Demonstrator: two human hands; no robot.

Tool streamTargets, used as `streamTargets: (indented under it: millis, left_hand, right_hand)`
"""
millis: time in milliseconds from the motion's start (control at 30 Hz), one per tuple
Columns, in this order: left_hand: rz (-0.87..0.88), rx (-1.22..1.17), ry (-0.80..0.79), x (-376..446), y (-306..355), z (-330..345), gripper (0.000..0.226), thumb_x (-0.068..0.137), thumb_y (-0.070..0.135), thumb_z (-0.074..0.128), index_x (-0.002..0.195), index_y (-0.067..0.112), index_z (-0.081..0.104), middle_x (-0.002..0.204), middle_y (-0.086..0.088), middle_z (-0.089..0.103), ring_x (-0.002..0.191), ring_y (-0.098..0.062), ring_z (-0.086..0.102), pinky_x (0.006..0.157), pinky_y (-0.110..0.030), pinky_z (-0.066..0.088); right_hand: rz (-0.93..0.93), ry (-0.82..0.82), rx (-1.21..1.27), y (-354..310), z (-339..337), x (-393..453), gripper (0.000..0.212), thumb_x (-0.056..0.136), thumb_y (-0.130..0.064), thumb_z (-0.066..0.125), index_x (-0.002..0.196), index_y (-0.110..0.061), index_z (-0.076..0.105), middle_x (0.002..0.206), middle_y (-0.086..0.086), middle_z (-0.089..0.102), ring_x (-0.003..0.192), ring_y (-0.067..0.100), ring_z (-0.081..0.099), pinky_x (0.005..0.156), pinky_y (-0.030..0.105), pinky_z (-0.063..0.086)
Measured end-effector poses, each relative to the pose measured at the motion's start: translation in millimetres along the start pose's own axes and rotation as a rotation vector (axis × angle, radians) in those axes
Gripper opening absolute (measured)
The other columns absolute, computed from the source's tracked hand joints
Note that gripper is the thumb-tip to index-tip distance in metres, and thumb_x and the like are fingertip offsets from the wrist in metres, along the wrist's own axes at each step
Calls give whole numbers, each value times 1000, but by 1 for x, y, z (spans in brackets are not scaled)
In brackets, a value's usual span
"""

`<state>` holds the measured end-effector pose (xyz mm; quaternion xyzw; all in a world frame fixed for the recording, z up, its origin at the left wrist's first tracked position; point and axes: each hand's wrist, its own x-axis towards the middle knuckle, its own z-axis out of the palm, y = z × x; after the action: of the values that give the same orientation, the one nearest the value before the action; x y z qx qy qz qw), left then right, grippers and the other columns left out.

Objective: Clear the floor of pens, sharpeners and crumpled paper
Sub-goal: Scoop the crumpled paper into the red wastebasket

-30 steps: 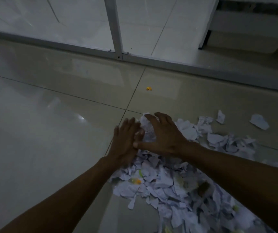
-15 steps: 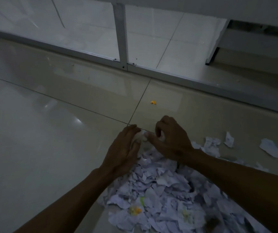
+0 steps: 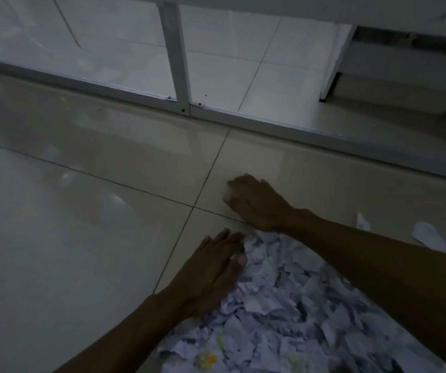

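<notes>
Dim light falls on a glossy beige tiled floor [image 3: 81,251] crossed by dark grout lines, faint highlights gleaming on the tiles — along the far side runs a grey metal frame [image 3: 174,55] holding pale panels [image 3: 108,36].

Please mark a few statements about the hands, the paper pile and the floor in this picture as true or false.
1. The left hand rests at the left edge of the paper pile. True.
2. The right hand is buried deep in the middle of the pile. False: it lies flat on bare floor tile beyond the pile's far end.
3. Two loose paper scraps lie apart from the pile, at the right. True.
4. Either hand holds a pen. False: no pen shows in either hand; both look flat and open.
5. A metal-framed glass partition stands beyond the hands. True.
</notes>
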<state>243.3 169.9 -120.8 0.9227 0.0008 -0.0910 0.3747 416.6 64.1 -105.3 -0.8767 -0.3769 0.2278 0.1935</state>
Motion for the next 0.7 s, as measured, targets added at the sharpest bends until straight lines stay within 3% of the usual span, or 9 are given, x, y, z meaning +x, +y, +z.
streamTargets:
  millis: [100, 167, 233, 333, 433, 500, 567, 633, 700]
  left_hand:
    - [20, -126, 73, -9, 9, 6, 76, 88, 72, 11, 136, 26, 49, 139, 21, 42, 133, 10, 27, 115, -16, 12]
    - [31, -170, 113, -12, 15, 12, 65, 93, 64, 19, 131, 26, 55, 135, 13, 53, 129, -1, 43, 111, -24, 28]
    - [56, -141, 186, -14, 20, 14, 52, 96, 51, 26, 117, 22, 63, 115, 3, 65, 110, -13, 58, 96, -29, 42]
    - [87, -69, 268, -11, 33, 15, 47, 98, 41, 28, 95, 14, 65, 91, -1, 66, 86, -17, 59, 79, -35, 45]
    - [66, -44, 345, -6, 44, 15, 41, 98, 32, 35, 107, 8, 66, 106, -5, 67, 97, -13, 55, 86, -23, 39]
    - [27, -13, 367, -4, 50, 13, 45, 96, 35, 35, 116, 7, 63, 116, -5, 63, 106, -15, 55, 90, -17, 34]
    - [4, 7, 350, -2, 54, 10, 57, 94, 49, 28, 118, 9, 61, 121, -4, 60, 110, -19, 54, 91, -21, 33]
    - [-17, 12, 340, 0, 57, 8, 63, 91, 55, 26, 119, 11, 60, 121, -3, 59, 110, -19, 53, 89, -23, 33]
    - [-34, 6, 346, 1, 57, 7, 56, 93, 50, 31, 121, 10, 59, 121, -5, 59, 110, -21, 53, 89, -25, 34]
  right_hand:
    - [-31, -29, 33, -5, 8, -47, 61, 100, -53, 22, 154, -25, 20, 160, -1, 21, 149, 13, 6, 121, 36, -5]
    - [-59, -46, -1, -1, 12, -80, 65, 95, -58, 16, 153, -29, 19, 159, -3, 24, 148, 12, 9, 120, 33, -8]
    - [-102, -45, -25, 5, 14, -108, 75, 87, -65, 7, 152, -30, 19, 157, -5, 28, 147, 12, 15, 120, 31, -8]
    - [-142, 84, 45, 21, 11, -140, 75, 92, -66, 7, 149, -25, 30, 154, 0, 35, 144, 16, 26, 120, 32, 5]
    - [111, 319, 51, 54, 1, -146, 63, 97, -59, 22, 146, -22, 39, 154, 6, 34, 144, 19, 26, 116, 26, 13]
    - [343, 377, 17, 82, -9, -143, 67, 94, -64, 19, 148, -27, 34, 158, 8, 25, 147, 24, 18, 120, 36, 11]
    - [455, 243, -15, 103, -17, -145, 71, 92, -70, 12, 150, -33, 26, 161, 8, 17, 148, 29, 11, 120, 47, 9]
    - [419, 66, 2, 108, -18, -151, 74, 90, -73, 6, 152, -35, 22, 163, 5, 9, 149, 29, 3, 120, 48, 4]
    - [367, -18, -16, 94, -14, -161, 59, 98, -59, 12, 152, -35, 21, 163, 2, 1, 150, 24, -3, 120, 45, -1]
